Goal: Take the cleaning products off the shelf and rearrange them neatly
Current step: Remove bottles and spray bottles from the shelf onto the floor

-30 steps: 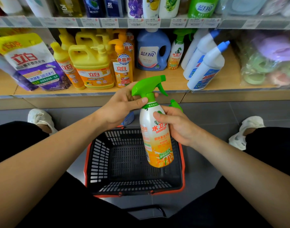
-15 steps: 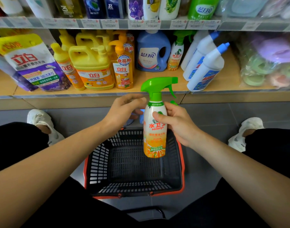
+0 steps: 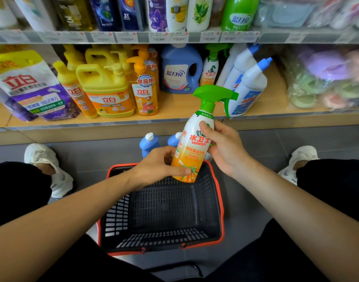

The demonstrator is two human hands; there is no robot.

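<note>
Far left on the lower shelf (image 3: pixel 174 106) leans a purple-and-white detergent refill pouch (image 3: pixel 30 88). Next to it stands a yellow dish-soap jug (image 3: pixel 105 92), then an orange pump bottle (image 3: pixel 145 90). Below these, on the grey floor, two blue-capped bottles (image 3: pixel 149 142) stand just behind a black shopping basket (image 3: pixel 221 200) with an orange rim.

The left hand (image 3: pixel 158 166) grips the bottom of the spray bottle (image 3: pixel 192 147), thumb laid across the orange label and fingers wrapped behind. The bottle is held in the air over the basket's far edge, in front of the shelf. It tilts a little to the right and its green trigger head points right.

Behind it on the shelf are a blue laundry detergent jug (image 3: pixel 179 72) and a matching green-topped sprayer (image 3: pixel 210 70). The right hand (image 3: pixel 225 147) grasps the bottle's upper body, thumb on the front. Further right lean white toilet-cleaner bottles (image 3: pixel 250 86) with blue caps, then bagged pastel slippers (image 3: pixel 327 78), blurred.
</note>
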